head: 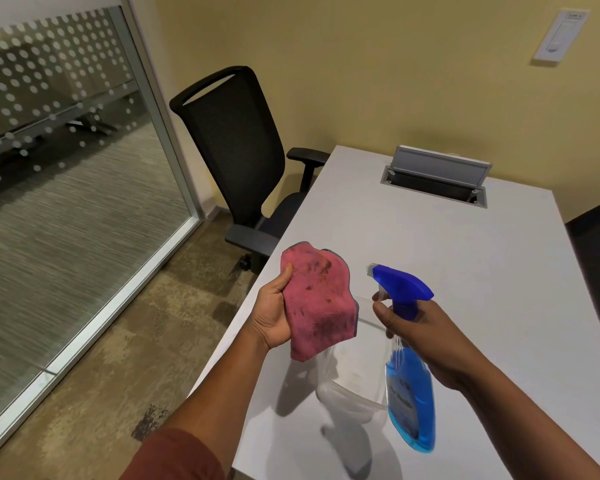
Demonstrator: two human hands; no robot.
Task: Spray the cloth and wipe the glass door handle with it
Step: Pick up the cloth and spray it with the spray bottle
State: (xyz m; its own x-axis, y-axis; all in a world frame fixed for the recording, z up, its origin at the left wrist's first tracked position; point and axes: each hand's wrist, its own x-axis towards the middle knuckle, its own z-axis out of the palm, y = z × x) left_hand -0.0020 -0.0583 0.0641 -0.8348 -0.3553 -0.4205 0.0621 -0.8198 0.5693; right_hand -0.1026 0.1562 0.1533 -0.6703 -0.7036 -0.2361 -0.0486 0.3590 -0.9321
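- Even, warm indoor light; no glare on the table (pixel 465 258).
- Soft grey shadows fall on the table's near end.
- Wide-angle bending left of the table; focus slightly soft.

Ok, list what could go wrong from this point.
1. The spray bottle nozzle in the right hand points toward the pink cloth, but with a gap between them; mist could miss and land on the white table or the clear container below.
2. The cloth already looks stained, so it may smear the door handle rather than clean it.
3. The left hand holds the cloth only by one edge; that grip might let it slip.
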